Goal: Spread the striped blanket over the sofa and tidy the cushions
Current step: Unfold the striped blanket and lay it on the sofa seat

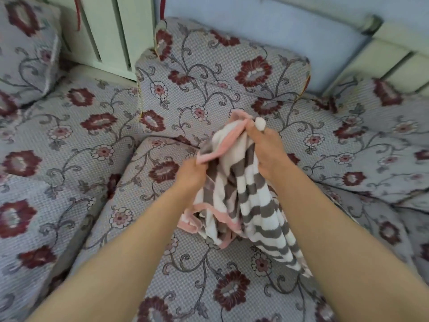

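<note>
Both hands hold the striped blanket [250, 201] bunched up above the sofa [69, 140], in front of the back cushion [209, 73] that leans at the sofa's rear edge. The right hand [267, 154] is closed around a gathered fold near the blanket's top, with the pink trim and a small white pompom [260, 123] sticking out above its fingers. The left hand [192, 175] is lower and just beside it, fingers curled over the pink edge. The rest of the grey-and-white cloth hangs down in loose folds between the 2 forearms, and its lower end lies on the seat cushion [185, 263] toward the front edge. Another flowered cushion [27, 54] sits at the sofa's far left corner, well apart from the blanket. A third cushion [371, 140] lies on the right side.
</note>
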A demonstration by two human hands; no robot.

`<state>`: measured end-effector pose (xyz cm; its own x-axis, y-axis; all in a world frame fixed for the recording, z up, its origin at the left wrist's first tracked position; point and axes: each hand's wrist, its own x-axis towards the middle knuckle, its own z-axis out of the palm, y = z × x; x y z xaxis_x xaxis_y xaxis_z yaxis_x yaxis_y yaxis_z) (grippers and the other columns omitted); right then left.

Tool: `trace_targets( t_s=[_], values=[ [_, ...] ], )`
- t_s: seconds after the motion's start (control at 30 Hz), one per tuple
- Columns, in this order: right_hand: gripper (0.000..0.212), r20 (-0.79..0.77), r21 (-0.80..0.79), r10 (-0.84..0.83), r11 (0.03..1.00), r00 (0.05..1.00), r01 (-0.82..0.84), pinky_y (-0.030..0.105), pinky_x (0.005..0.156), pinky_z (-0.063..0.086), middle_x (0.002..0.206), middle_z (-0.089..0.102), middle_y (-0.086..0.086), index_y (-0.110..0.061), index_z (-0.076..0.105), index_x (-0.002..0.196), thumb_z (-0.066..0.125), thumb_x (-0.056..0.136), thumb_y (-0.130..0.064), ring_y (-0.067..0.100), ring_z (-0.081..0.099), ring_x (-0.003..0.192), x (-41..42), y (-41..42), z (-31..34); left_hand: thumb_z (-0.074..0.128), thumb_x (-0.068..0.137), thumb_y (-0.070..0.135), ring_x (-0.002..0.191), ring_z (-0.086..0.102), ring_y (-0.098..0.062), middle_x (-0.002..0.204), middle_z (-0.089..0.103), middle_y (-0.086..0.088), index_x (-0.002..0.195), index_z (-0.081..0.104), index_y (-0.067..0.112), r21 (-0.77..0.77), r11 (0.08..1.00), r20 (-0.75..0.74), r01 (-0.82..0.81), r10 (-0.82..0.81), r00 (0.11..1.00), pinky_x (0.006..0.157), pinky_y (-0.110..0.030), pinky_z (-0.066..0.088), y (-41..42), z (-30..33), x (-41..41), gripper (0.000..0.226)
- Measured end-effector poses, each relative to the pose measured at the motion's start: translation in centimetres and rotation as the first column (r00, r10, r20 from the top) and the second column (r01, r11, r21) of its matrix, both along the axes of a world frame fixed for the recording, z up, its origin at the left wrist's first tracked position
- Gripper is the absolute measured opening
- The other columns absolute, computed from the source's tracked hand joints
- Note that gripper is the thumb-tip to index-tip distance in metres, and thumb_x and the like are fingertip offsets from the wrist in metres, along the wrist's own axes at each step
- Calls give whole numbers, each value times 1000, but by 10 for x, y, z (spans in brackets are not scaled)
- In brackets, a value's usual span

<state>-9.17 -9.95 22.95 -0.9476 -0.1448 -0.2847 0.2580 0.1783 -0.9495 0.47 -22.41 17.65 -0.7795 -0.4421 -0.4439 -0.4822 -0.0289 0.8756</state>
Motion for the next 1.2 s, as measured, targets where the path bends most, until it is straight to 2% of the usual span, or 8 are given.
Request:
trace_targets(
  t_s=[0.2, 0.33, 0.5, 0.6, 0.73, 0.83, 0.97, 1.2],
  values=[
    [64, -46, 331, 288, 908, 957, -257, 5, 82, 45, 122, 53, -9, -18, 37, 133, 71, 82, -36, 3, 55, 105, 14, 14, -69, 57, 85, 34, 80, 68, -28, 86, 73, -11, 95, 67, 14, 348, 878, 61, -329, 329, 942, 72, -43, 58, -82, 1, -18, 24],
    [124, 152, 518, 466, 713, 872, -472, 46, 120, 19, 161, 6, -4, -32, -10, 150, 77, 65, -55, 22, 12, 147, 45, 1, -133, 55, 88, 28, 97, 68, -30, 107, 70, -15, 117, 63, 10, 427, 837, 19, -341, 369, 929, 84, -47, 57, -107, 2, -20, 36],
    [23, 379, 367, 607, 594, 699, -716, 25, 82, 51, 97, 71, -3, -26, 67, 101, 62, 82, -36, 21, 66, 98, 57, 0, -161, 51, 89, 23, 66, 70, -21, 70, 71, -9, 75, 64, 11, 435, 789, -102, -433, 521, 847, 68, -36, 60, -151, 1, -7, 22],
    [23, 514, 116, 663, 576, 545, -809, 21, 50, 45, 60, 65, -4, -18, 70, 80, 55, 94, -28, 10, 59, 50, 71, 3, -161, 57, 84, 31, 87, 68, -25, 104, 70, -13, 106, 66, 7, 243, 833, 18, -497, 509, 861, 85, -42, 57, -183, -23, 19, 34],
    [39, 573, 241, 740, 258, 352, -936, 32, 79, 46, 103, 68, 7, -12, 66, 108, 44, 98, -42, 22, 62, 90, 110, 3, -191, 57, 86, 43, 87, 59, -35, 105, 62, -25, 107, 59, -4, -483, 870, 532, 100, 201, 823, 75, -38, 48, -187, -102, 98, 52],
    [46, 651, 143, 730, 148, 206, -979, 41, 103, 42, 128, 58, 9, -11, 57, 123, 40, 98, -45, 27, 54, 116, 145, 7, -221, 53, 90, 39, 97, 60, -38, 113, 63, -25, 108, 60, -1, -406, 719, 819, 564, 12, 574, 77, -36, 46, -169, -156, 161, 45],
    [46, 702, 54, 711, -13, 28, -998, 28, 99, 36, 139, 47, 1, -18, 48, 133, 44, 96, -45, 20, 45, 126, 183, 21, -260, 50, 87, 29, 111, 58, -37, 125, 59, -21, 119, 55, 4, -260, 741, 915, 619, -15, 403, 91, -38, 47, -141, -209, 211, 41],
    [25, 230, 677, 681, 401, 695, -617, 35, 92, 47, 117, 62, 5, -14, 59, 117, 51, 94, -21, 24, 58, 108, 150, 37, -282, 59, 84, 28, 121, 44, -44, 134, 40, -23, 138, 32, 8, -337, 748, 775, 572, -124, 619, 100, -49, 41, -101, -236, 161, 64]
  ],
)
